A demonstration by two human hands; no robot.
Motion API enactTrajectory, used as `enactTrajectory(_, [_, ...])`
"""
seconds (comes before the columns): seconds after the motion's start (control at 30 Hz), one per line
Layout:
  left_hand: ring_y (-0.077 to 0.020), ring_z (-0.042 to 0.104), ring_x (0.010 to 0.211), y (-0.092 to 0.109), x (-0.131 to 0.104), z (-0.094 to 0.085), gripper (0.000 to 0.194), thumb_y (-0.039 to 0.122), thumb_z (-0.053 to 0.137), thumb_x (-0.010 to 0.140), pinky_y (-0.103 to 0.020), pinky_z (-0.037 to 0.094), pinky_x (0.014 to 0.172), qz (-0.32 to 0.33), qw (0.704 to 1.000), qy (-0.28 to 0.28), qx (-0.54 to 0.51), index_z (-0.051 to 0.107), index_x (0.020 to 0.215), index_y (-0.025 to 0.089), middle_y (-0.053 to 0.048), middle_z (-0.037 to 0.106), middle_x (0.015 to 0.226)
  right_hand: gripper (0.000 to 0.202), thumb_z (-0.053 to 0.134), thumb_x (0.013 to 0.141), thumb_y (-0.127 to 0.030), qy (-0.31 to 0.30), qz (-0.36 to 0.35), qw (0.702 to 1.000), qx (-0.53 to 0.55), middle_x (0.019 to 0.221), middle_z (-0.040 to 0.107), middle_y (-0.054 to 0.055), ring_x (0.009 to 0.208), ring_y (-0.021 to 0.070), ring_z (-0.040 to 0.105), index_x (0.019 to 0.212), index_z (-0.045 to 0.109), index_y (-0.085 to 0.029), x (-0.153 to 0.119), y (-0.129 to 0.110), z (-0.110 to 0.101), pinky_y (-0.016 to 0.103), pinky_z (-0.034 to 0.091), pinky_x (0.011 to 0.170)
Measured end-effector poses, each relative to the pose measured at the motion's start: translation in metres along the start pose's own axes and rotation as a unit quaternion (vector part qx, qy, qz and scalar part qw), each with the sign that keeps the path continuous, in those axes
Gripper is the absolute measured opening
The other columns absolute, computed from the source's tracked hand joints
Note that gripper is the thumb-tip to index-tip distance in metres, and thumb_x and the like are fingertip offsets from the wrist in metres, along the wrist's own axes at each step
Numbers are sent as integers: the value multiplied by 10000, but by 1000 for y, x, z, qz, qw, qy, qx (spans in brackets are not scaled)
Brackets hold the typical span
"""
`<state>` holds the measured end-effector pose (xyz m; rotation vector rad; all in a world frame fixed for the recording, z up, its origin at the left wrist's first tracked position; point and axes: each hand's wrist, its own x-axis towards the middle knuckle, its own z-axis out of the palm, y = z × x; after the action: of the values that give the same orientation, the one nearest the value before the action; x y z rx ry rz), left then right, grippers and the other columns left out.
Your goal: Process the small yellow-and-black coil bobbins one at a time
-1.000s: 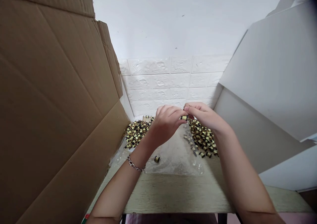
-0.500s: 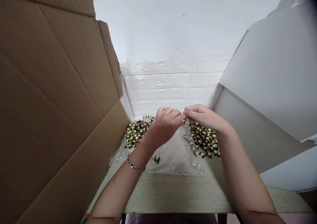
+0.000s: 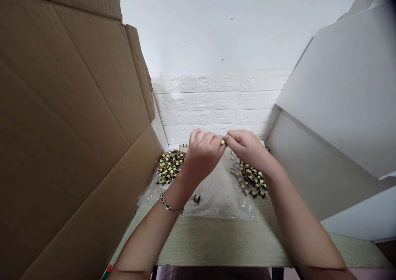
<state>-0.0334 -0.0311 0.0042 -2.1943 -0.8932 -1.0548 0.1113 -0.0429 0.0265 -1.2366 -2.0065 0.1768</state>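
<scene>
Between the fingertips of both hands is a small yellow-and-black wound coil (image 3: 223,142), held above the table. My left hand (image 3: 202,152), with a chain bracelet at its wrist, is closed and pinches the coil's left side. The thumb and forefinger of my right hand (image 3: 247,149) are closed at its right end; what else they grip there is too small to make out. Beneath the hands lies a clear plastic bag (image 3: 216,193). A single coil (image 3: 196,198) rests on it near my left wrist.
A heap of similar coils (image 3: 170,166) lies on the left, another heap (image 3: 253,177) on the right, partly behind my right forearm. A cardboard wall (image 3: 77,127) stands left, white panels (image 3: 334,94) right, a white brick-patterned wall (image 3: 201,102) behind. The wooden table's (image 3: 222,243) front edge is near me.
My right hand has moved slightly left, its fingers now meeting the coil in my left fingers. The coil shows more clearly, a little left and higher than before. The loose coil stays on the bag.
</scene>
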Motion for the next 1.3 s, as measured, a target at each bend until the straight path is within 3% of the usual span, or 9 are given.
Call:
enactTrajectory(0.3, [-143,517,772,5,1,-5,191,338,479,793,-382,283,931,-30,994,70,-72,554,883,187,-12,614,787,321,399,801,-298,-17,54,970,237,508,243,-53,473,65,221,521,303,-173,-5,-2,-12,231,179,453])
enactTrajectory(0.67, [-137,532,809,10,2,-10,170,348,506,781,-364,276,885,-66,985,97,-128,539,887,219,7,626,830,320,416,793,-257,-41,40,937,345,497,295,-43,498,75,274,498,333,-166,-5,0,-14,243,215,501])
enactTrajectory(0.9, [-122,523,825,12,5,-12,145,308,510,782,-296,362,801,-124,945,77,-293,544,872,199,-1,612,851,329,418,800,-267,-32,34,933,358,490,287,-47,488,71,258,498,338,-165,-4,-2,-11,242,212,490])
enactTrajectory(1.03, [-116,515,803,12,5,-9,167,312,514,774,-257,389,768,-192,873,38,-447,568,875,189,-8,596,837,331,422,788,-265,4,31,954,297,485,295,-42,491,73,272,478,375,-161,-3,-4,-14,245,208,484])
enactTrajectory(1.17, [-121,518,839,11,5,-3,186,315,547,752,-239,380,776,-269,737,-14,-620,585,875,180,-16,595,866,310,437,757,-233,14,19,961,277,479,314,-42,495,73,288,460,388,-159,-2,-2,-15,245,219,489])
enactTrajectory(1.3, [-97,504,794,11,6,1,171,301,563,743,-224,367,771,-282,605,-41,-743,604,854,178,-3,586,792,297,432,752,-243,3,12,949,315,477,332,-44,485,73,284,468,397,-163,0,3,-11,245,216,478])
